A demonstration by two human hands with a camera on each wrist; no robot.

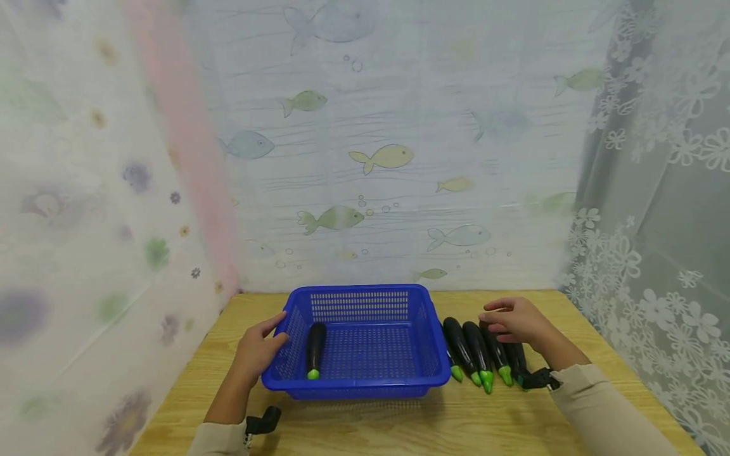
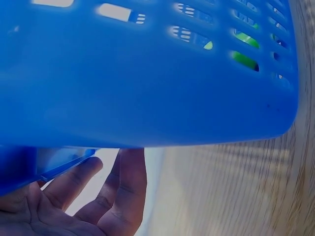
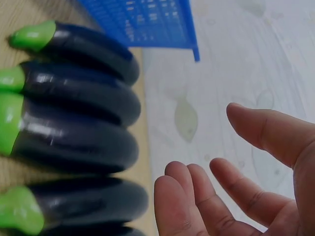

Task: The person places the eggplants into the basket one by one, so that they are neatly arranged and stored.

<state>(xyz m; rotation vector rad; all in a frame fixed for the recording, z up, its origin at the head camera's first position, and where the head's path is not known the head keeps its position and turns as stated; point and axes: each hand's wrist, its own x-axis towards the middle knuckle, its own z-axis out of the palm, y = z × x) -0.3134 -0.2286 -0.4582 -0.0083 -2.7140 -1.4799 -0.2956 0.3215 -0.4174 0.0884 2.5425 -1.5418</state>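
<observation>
A blue plastic basket (image 1: 356, 383) stands on the table with one dark eggplant (image 1: 316, 347) lying inside, near its left wall. My left hand (image 1: 256, 351) holds the basket's left rim, thumb at the top edge and fingers along the outer side. In the left wrist view, the basket's wall (image 2: 123, 88) hides some of the fingertips. To the right of the basket, several glossy eggplants (image 1: 478, 347) with green caps lie side by side. My right hand (image 1: 516, 323) is over their far ends, fingers loosely bent and thumb apart, with nothing between them in the right wrist view.
The light wooden table (image 1: 353, 430) reaches back to a curtain (image 1: 388, 190) printed with fish. A flowered sheet (image 1: 114, 253) hangs at the left, and a lace-patterned curtain (image 1: 673, 253) hangs at the right.
</observation>
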